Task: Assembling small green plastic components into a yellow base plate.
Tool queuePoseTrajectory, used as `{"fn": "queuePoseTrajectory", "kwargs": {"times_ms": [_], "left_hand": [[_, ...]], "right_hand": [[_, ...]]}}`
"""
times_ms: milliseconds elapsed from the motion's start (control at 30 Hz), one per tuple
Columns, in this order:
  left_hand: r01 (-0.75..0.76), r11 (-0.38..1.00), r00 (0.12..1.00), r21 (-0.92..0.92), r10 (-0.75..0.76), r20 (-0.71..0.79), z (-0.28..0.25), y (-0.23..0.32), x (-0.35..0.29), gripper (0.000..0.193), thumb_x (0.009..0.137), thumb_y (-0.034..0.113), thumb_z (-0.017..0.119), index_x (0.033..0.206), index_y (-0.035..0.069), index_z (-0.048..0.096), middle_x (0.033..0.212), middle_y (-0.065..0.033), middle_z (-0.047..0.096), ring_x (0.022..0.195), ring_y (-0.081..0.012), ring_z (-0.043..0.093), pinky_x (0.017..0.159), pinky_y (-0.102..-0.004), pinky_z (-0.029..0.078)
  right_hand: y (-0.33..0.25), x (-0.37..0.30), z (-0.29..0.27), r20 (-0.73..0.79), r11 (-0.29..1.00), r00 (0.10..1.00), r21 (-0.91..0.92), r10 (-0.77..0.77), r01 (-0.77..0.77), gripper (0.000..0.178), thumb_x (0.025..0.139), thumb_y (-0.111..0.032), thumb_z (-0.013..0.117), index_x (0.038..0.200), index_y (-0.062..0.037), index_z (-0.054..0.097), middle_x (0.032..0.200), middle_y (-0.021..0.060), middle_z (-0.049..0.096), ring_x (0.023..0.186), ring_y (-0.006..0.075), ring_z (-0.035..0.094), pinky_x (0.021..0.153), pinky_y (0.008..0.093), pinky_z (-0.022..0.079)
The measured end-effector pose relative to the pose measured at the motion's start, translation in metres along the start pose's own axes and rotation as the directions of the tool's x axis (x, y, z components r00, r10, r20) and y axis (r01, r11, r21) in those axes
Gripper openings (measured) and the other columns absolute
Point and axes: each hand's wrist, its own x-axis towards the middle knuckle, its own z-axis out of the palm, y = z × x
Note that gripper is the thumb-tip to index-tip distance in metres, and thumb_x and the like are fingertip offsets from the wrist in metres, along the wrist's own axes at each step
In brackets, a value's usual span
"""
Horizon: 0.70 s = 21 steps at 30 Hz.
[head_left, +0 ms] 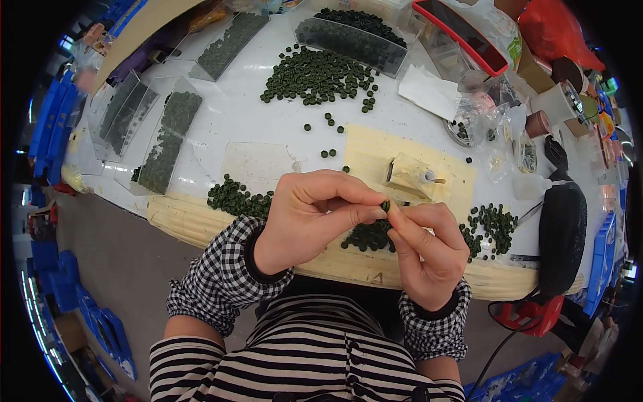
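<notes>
Striped shirt (301, 365), left hand (295, 218) and right hand (432, 254) pinching one dark-green disc (386, 206) between their fingertips

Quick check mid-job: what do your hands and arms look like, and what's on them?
Left hand and right hand: bare, no gloves. Both forearms wear puffy black-and-white checked sleeve covers with dark bands at the wrists. Above them, bare skin shows below the black-and-cream striped shirt.
</notes>
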Motion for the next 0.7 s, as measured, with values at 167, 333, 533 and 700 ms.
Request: {"fn": "queuePoseTrajectory", "kwargs": {"times_ms": [167,333,533,700], "left_hand": [[0.009,0.999,1.0,-0.038,-0.009,-0.001,-0.001,-0.0021,-0.0005,0.015,0.086,-0.01,0.064,0.099,-0.006,0.069,0.097,-0.0165,0.069,0.087,-0.0195,0.069,0.079,-0.0271,0.057],[0.033,0.998,0.999,-0.049,-0.033,0.006,-0.0018,-0.0024,-0.0005,0.015,0.087,-0.009,0.063,0.1,-0.005,0.069,0.097,-0.0157,0.069,0.087,-0.0188,0.069,0.078,-0.0268,0.057],[0.046,0.996,0.999,-0.071,-0.046,0.0,-0.0018,-0.003,0.0,0.014,0.087,-0.008,0.064,0.1,-0.005,0.069,0.096,-0.0153,0.069,0.086,-0.0177,0.068,0.078,-0.0265,0.057],[-0.064,0.946,0.997,0.319,0.076,-0.024,-0.0047,0.0034,0.0083,0.015,0.086,-0.005,0.066,0.101,-0.004,0.069,0.094,-0.0133,0.07,0.082,-0.016,0.068,0.073,-0.0256,0.056]], "right_hand": [[0.0004,0.0002,0.0003,0.001,1.0,1.0,-0.007,-0.015,0.015,0.037,0.072,0.004,0.074,0.108,-0.0035,0.073,0.088,0.0059,0.064,0.073,0.0201,0.058,0.063,0.0295,0.047],[0.0019,0.0004,0.0006,0.0,0.999,0.999,-0.019,-0.034,0.034,0.037,0.072,0.004,0.075,0.108,-0.0035,0.072,0.088,0.0057,0.064,0.072,0.0203,0.057,0.062,0.03,0.047],[0.0028,0.0004,0.0016,-0.004,0.999,0.999,-0.02,-0.041,0.041,0.036,0.073,0.004,0.074,0.108,-0.0032,0.072,0.088,0.0059,0.064,0.072,0.0204,0.057,0.062,0.0298,0.046],[0.0013,-0.0012,0.0028,-0.044,0.996,0.998,-0.079,0.038,-0.042,0.035,0.074,0.004,0.073,0.109,-0.0021,0.072,0.089,0.0082,0.064,0.074,0.0205,0.059,0.064,0.0284,0.048]]}}
